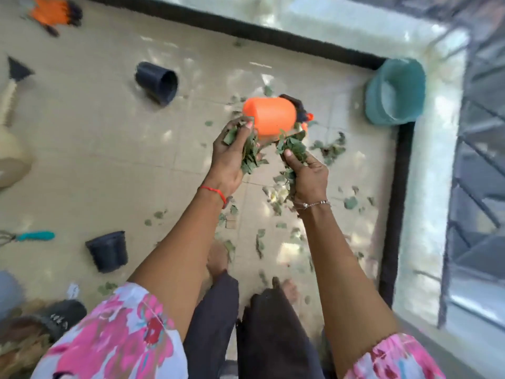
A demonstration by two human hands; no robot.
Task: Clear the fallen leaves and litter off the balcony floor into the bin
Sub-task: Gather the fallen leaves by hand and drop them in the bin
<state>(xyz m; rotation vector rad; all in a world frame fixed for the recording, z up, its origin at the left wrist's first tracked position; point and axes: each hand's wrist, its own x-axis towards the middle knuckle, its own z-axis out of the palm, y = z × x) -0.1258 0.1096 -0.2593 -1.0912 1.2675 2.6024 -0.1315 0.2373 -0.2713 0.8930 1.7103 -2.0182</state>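
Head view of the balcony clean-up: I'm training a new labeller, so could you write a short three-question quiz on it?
1. True or false: the left hand and the right hand each grip a bunch of leaves.
2. Where is the teal bucket? A) in the far right corner, against the wall; B) between the person's feet; C) held in a hand.
3. How many black pots are on the floor?
Key: 1 true; 2 A; 3 two.
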